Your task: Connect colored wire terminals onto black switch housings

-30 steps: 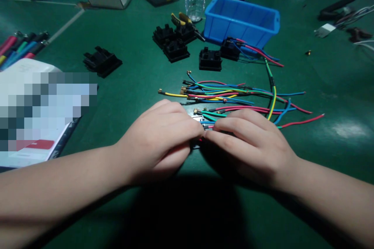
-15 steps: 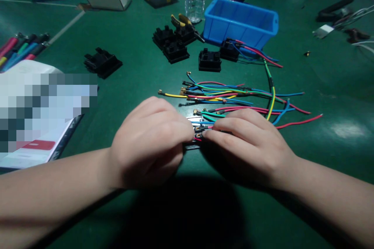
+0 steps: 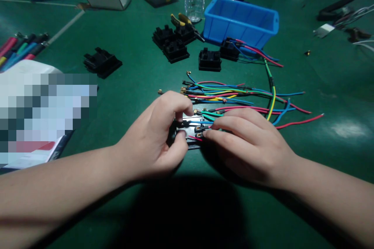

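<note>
Left fingers (image 3: pixel 181 102) spread over a pale strip (image 3: pixel 191 131), partly hiding it; right fingers (image 3: pixel 224 137) pinch two small connectors (image 3: pixel 199 135).
These sit between left and right fingertips; beyond, loose wires (image 3: pixel 210 94) lie on the bench (image 3: pixel 137 85) before black sockets (image 3: pixel 209 61) and a blue bin (image 3: pixel 223 29).

The left hand (image 3: pixel 154 136) covers part of the pale plate (image 3: pixel 191 129), and the right hand (image 3: pixel 251 140) hides where the blue wire (image 3: pixel 201 122) runs and what its fingers grip. At left, the screen (image 3: pixel 55 109) is pixelated and, like the thick cables (image 3: pixel 22 48), cut off. The clear bottle (image 3: pixel 194 2) loses its top far off; a brass speck (image 3: pixel 307 53) at right is indistinct.
</note>
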A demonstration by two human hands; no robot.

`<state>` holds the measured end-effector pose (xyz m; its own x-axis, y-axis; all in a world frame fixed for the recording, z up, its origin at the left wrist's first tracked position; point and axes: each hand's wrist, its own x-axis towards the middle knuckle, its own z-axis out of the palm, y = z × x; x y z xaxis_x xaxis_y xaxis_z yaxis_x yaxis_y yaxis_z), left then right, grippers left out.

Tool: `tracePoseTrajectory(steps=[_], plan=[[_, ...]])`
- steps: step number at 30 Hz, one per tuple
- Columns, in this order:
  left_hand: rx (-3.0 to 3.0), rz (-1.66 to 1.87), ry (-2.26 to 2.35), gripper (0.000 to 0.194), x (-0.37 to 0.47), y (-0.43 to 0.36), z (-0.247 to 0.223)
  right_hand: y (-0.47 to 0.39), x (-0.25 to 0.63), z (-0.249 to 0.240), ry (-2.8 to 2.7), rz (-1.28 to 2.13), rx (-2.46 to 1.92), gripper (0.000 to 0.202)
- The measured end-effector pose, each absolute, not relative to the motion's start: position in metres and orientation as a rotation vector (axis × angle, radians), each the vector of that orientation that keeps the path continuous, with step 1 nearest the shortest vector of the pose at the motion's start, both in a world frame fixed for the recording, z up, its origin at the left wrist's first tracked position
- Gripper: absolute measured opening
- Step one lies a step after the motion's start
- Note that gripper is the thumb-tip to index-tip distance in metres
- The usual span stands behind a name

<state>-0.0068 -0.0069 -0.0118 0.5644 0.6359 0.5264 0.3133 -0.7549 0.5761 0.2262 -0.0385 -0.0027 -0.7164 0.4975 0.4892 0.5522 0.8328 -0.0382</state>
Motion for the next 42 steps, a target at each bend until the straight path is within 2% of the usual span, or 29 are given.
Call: tracePoseTrajectory(steps=[6, 14, 26, 42], plan=[[2.427, 1.038, 0.659, 0.037, -0.0043, -0.0032, -0.0101, -0.0381, 0.2254, -0.0024, -2.508, -0.096, -0.765, 0.017], [2.486, 0.896, 0.672, 0.043, -0.0030, -0.0066, -0.0078, -0.0375, 0.2253, -0.0015, -2.502, -0.067, -0.764, 0.017], [2.398, 0.934, 0.639, 0.041, -0.0064, -0.0029, -0.0092, -0.0372, 0.2254, -0.0013, -2.507, -0.067, -0.759, 0.016], [2.383, 0.843, 0.606, 0.048, -0.0053, -0.0025, -0.0101, -0.0373, 0.2255, -0.0015, -2.504, -0.037, -0.757, 0.016]])
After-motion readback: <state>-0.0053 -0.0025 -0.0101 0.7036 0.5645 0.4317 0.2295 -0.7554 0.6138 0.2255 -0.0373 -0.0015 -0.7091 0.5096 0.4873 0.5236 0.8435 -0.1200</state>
